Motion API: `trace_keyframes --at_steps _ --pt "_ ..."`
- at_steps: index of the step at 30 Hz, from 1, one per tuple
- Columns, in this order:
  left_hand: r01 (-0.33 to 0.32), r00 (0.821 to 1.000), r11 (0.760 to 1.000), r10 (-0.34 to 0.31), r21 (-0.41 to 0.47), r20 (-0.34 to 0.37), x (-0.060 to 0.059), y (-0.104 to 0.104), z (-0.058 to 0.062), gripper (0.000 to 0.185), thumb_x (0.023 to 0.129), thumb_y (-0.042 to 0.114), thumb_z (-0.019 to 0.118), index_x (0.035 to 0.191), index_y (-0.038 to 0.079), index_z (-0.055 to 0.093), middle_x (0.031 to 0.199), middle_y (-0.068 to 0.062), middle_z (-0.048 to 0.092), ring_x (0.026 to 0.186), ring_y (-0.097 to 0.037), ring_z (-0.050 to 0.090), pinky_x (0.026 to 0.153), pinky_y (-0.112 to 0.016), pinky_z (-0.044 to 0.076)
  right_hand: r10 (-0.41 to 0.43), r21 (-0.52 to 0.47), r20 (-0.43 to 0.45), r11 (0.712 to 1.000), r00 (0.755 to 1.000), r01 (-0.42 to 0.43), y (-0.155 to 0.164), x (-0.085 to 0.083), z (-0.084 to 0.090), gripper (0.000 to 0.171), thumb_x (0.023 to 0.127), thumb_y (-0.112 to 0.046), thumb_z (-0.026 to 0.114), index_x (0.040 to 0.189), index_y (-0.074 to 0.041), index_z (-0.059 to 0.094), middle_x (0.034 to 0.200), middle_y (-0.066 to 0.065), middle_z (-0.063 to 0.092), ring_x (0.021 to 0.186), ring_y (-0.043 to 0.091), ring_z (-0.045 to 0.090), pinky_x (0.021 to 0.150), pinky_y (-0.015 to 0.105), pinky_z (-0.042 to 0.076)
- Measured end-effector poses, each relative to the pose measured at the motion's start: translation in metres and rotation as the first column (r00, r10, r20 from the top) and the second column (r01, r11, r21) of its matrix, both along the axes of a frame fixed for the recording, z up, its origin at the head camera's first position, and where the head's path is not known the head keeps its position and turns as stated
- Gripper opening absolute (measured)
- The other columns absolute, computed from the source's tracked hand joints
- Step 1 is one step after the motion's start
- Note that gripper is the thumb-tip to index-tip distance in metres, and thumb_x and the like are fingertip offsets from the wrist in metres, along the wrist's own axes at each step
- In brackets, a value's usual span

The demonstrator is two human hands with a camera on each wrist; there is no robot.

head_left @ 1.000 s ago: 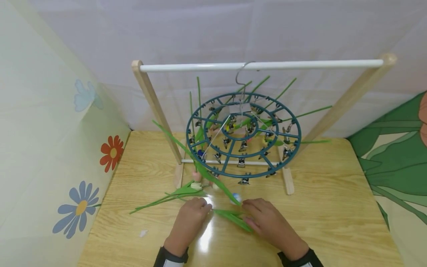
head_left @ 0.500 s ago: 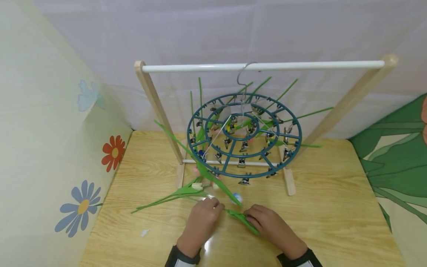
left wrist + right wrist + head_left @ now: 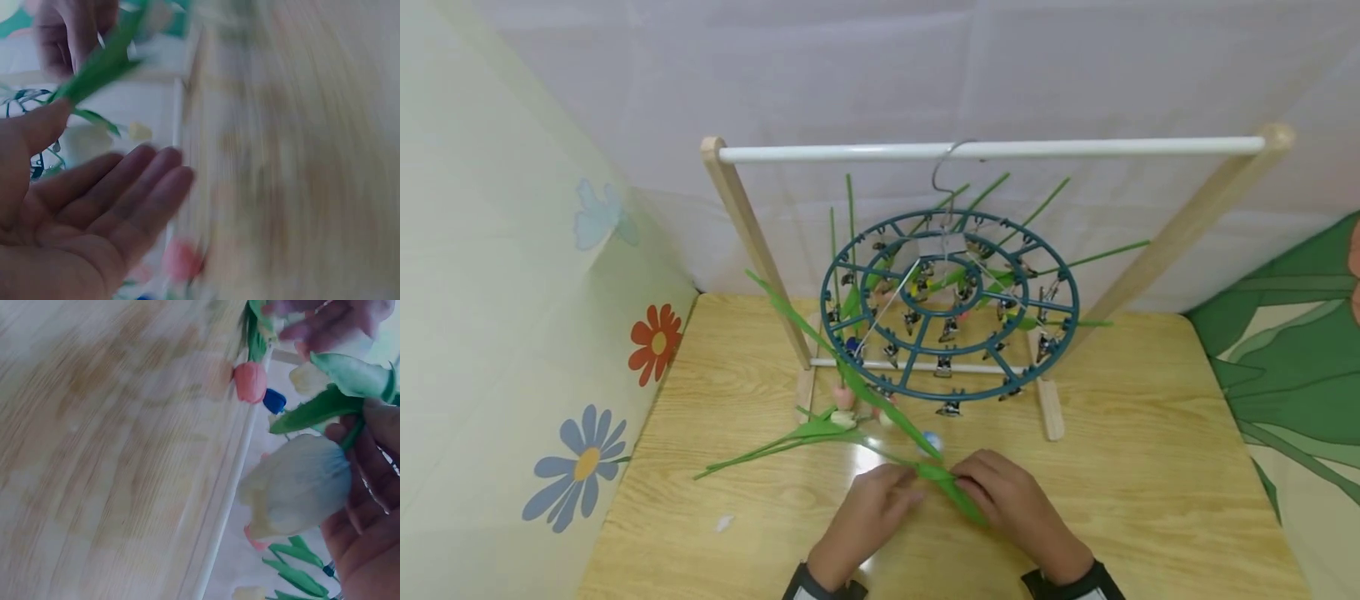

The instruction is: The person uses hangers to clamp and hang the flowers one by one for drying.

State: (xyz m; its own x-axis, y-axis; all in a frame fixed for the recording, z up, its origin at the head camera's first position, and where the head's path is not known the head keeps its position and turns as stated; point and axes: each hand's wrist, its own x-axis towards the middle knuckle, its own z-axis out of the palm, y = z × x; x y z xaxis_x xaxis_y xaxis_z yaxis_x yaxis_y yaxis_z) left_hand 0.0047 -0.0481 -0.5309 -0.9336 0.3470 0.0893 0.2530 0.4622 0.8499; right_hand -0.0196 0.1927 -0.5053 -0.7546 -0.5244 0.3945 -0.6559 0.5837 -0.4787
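My right hand (image 3: pixel 1011 496) pinches an artificial tulip (image 3: pixel 306 484) by its green stem, just by the bloom. That bloom is white with a bluish side; in the head view my right hand hides it. A folded green leaf (image 3: pixel 951 492) of this tulip shows between my hands, with the thin stem running off to the left. My left hand (image 3: pixel 106 219) is close to the leaf, its fingers extended and apart and its thumb tip right at the leaf's lower end. In the head view my left hand (image 3: pixel 872 512) covers part of the table below the stem.
A round dark-green clip hanger (image 3: pixel 913 393) hangs from a white rail (image 3: pixel 850 152) on wooden posts, with several tulips clipped to it. One long leaf (image 3: pixel 880 400) slants down near my hands. More tulips (image 3: pixel 808 433) lie on the wooden table (image 3: pixel 1142 492) at left.
My left hand has moved rightward toward my right hand, and its fingers have spread from the stem. The leaf beside my right hand has turned slightly; the right hand has barely moved.
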Motion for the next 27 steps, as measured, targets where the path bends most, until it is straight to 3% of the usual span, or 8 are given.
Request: trace_keyframes --at_steps 2,6,9,15,17,19,23,27 --pt "-0.025 0.992 0.982 0.001 0.185 0.125 0.0 0.005 -0.002 0.033 0.098 0.023 0.072 0.123 0.001 0.07 0.111 -0.011 0.077 0.101 -0.017 0.074 0.085 -0.025 0.063 0.017 -0.051 -0.021 0.999 1.0 -0.018 -0.003 0.0 0.002 0.007 0.098 -0.022 0.072 0.103 -0.018 0.072 0.098 -0.009 0.069 0.086 0.008 0.068 0.078 0.015 0.057" --pt "-0.139 0.967 0.874 0.018 0.466 0.256 -0.003 0.015 0.001 0.035 0.096 0.018 0.073 0.126 0.0 0.069 0.12 -0.015 0.075 0.106 -0.017 0.075 0.088 -0.027 0.063 0.027 -0.111 -0.043 0.993 0.999 -0.032 -0.012 -0.001 0.004 0.024 0.105 -0.033 0.057 0.104 -0.015 0.072 0.1 -0.005 0.07 0.087 0.011 0.069 0.079 0.015 0.057" --pt "-0.21 0.962 0.816 0.075 0.539 0.262 -0.005 0.022 0.006 0.028 0.097 0.014 0.071 0.119 -0.002 0.072 0.12 -0.018 0.075 0.108 -0.016 0.074 0.093 -0.028 0.061 0.02 -0.114 -0.051 0.993 0.999 -0.025 -0.017 -0.002 0.005 0.025 0.105 -0.033 0.057 0.104 -0.013 0.072 0.1 -0.003 0.07 0.087 0.011 0.069 0.078 0.016 0.057" --pt "-0.252 0.963 0.765 0.138 0.592 0.232 -0.005 0.027 0.007 0.019 0.098 0.004 0.066 0.112 -0.009 0.071 0.112 -0.026 0.074 0.106 -0.015 0.074 0.095 -0.029 0.061 -0.034 -0.092 -0.072 0.995 0.997 0.027 -0.017 -0.004 0.014 0.035 0.105 -0.039 0.057 0.105 -0.007 0.068 0.101 0.0 0.065 0.087 0.012 0.065 0.077 0.017 0.056" --pt "-0.247 0.966 0.759 0.146 0.602 0.213 -0.004 0.027 0.006 0.017 0.098 0.003 0.065 0.11 -0.007 0.071 0.11 -0.025 0.074 0.105 -0.015 0.074 0.094 -0.031 0.061 -0.069 -0.106 -0.085 0.993 0.994 0.059 -0.016 -0.005 0.021 0.042 0.104 -0.043 0.056 0.108 -0.003 0.065 0.101 0.002 0.063 0.086 0.012 0.062 0.076 0.016 0.053" --pt "-0.232 0.972 0.77 0.165 0.594 0.165 -0.004 0.026 0.004 0.014 0.098 0.002 0.064 0.109 -0.005 0.071 0.108 -0.023 0.075 0.103 -0.017 0.075 0.093 -0.032 0.062 -0.107 -0.136 -0.106 0.986 0.989 0.092 -0.016 -0.006 0.028 0.048 0.105 -0.045 0.054 0.113 0.001 0.062 0.104 0.006 0.062 0.085 0.012 0.06 0.074 0.016 0.051" --pt "-0.194 0.976 0.826 0.219 0.529 0.016 -0.003 0.024 0.001 0.012 0.097 0.0 0.065 0.106 0.001 0.072 0.105 -0.015 0.077 0.097 -0.02 0.077 0.087 -0.031 0.064 -0.175 -0.182 -0.141 0.972 0.975 0.148 -0.018 -0.012 0.046 0.061 0.105 -0.048 0.054 0.129 0.008 0.058 0.112 0.014 0.063 0.087 0.015 0.06 0.077 0.018 0.05" --pt "-0.175 0.953 0.88 0.264 0.443 -0.147 -0.005 0.022 -0.001 0.016 0.095 -0.002 0.066 0.105 0.009 0.073 0.104 -0.006 0.078 0.091 -0.018 0.074 0.079 -0.024 0.062 -0.16 -0.198 -0.143 0.971 0.977 0.13 -0.023 -0.021 0.064 0.066 0.104 -0.049 0.055 0.14 0.007 0.054 0.114 0.013 0.065 0.09 0.016 0.063 0.081 0.017 0.052"
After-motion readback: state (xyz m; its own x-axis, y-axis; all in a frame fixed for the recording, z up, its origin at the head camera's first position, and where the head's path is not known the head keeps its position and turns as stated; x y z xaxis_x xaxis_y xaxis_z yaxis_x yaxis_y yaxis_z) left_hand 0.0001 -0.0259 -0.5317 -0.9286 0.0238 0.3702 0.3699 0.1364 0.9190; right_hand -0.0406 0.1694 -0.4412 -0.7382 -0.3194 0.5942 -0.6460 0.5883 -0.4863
